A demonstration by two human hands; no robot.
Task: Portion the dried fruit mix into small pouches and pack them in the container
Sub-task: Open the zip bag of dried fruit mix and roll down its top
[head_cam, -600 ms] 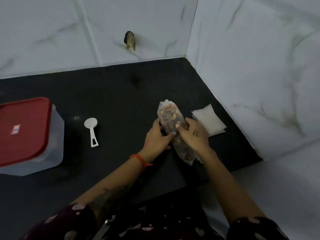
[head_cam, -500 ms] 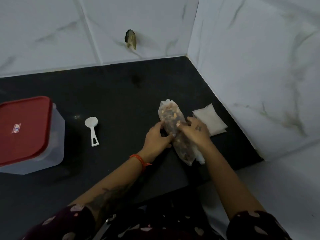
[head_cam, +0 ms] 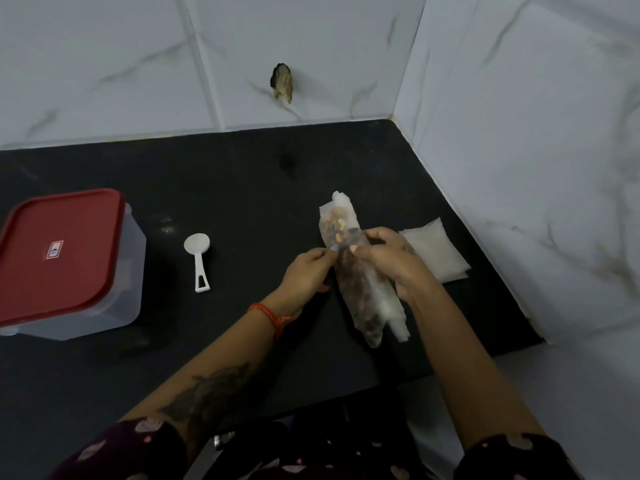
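- Standing at the dark stone counter, the person has the task barely begun, I judge: nothing looks portioned yet.
- The long clear plastic bag of dried fruit mix lies on the counter between both hands.
- The left hand pinches the bag's side with its fingertips closed on the film; the right hand curls over the bag from the other side, thumb and forefinger pressed on it, apparently working it open.
- The white plastic measuring scoop lies untouched to the left.
- The stack of small white empty pouches waits just beside the right hand.
- The clear plastic container with its red lid is still shut, well apart at far left.
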